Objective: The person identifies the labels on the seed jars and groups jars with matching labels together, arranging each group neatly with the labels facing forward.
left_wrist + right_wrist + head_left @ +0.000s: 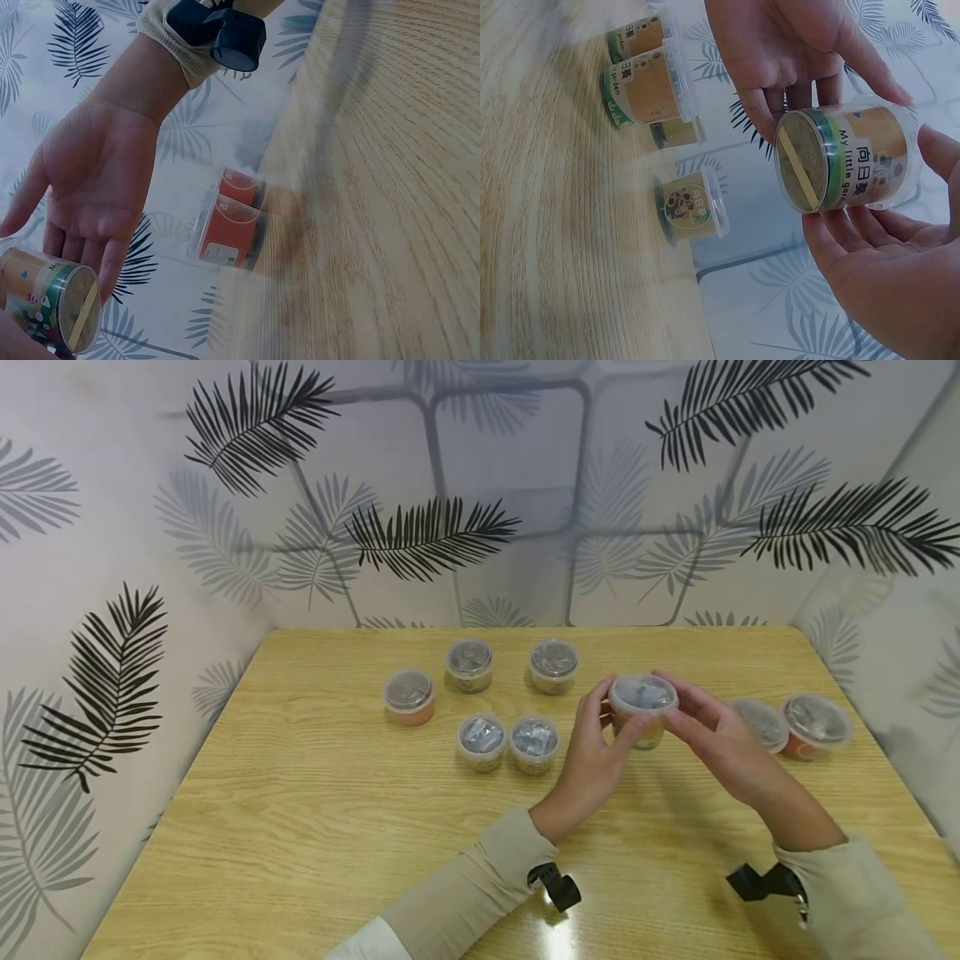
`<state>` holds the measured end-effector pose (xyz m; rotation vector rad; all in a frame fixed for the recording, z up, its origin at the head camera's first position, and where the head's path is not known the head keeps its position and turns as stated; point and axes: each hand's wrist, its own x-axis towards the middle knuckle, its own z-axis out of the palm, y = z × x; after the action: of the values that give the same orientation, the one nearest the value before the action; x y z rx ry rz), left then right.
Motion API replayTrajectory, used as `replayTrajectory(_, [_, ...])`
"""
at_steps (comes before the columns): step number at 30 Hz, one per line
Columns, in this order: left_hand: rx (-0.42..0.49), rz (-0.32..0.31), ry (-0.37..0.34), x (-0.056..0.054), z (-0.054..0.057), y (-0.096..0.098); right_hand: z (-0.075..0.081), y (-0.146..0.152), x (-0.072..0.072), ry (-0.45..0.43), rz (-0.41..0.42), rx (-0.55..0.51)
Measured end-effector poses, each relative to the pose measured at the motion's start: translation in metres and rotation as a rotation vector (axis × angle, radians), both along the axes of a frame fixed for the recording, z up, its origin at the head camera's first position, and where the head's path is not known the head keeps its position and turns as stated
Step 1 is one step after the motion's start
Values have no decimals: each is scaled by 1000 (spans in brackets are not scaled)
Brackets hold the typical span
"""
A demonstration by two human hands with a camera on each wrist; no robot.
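Both hands grip a clear plastic tub [645, 695] by its sides, raised above the table. It has a transparent lid, a silvery packet under the lid and a brown and green "My little garden" label [855, 161]. Its underside faces the right wrist camera, showing a flat wooden stick [799, 172] across the bottom. My left hand [592, 752] is on the tub's left, thumb at the rim. On the other side my right hand [723, 743] has its thumb near the lid and fingers around the wall; its palm is exposed in the left wrist view.
Two similar lidded tubs [482, 739] [535, 742] stand left of my hands. Behind them are more tubs [553, 664] [470, 664] and an orange one [409, 695]. Two red-labelled tubs [817, 722] [229, 225] stand beyond my right hand. A patterned wall borders the wooden table [337, 827].
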<state>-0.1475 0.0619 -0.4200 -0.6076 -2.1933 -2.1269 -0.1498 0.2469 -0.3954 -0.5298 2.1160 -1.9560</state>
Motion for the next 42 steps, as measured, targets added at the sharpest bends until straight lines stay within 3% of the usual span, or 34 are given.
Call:
replayTrajectory(6, [60,35,20,-2,0,-2,-2,2,0,8,-39,-63])
replayTrajectory(10, [95,42,34,3,11,-5,-4,2,-1,1,-67,-105])
replayTrajectory(15, [97,16,33,14,27,-10,-3,1,0,-23,-117,-40])
replayTrajectory(23, [39,-25,-49,19,31,-13,-6,-3,0,-24,-75,2])
replayTrajectory(29, [7,-37,-8,13,17,-11,-10,-3,1,-13,-61,0])
replayTrajectory(35, [-5,-37,-15,18,16,-18,-24,-5,-2,-44,-55,55])
replayTrajectory(37, [-7,-29,-23,18,9,-19,-30,-7,-4,-60,-64,91])
replayTrajectory(42, [-33,7,-39,15,-23,-17,-46,-14,-4,-63,-40,105])
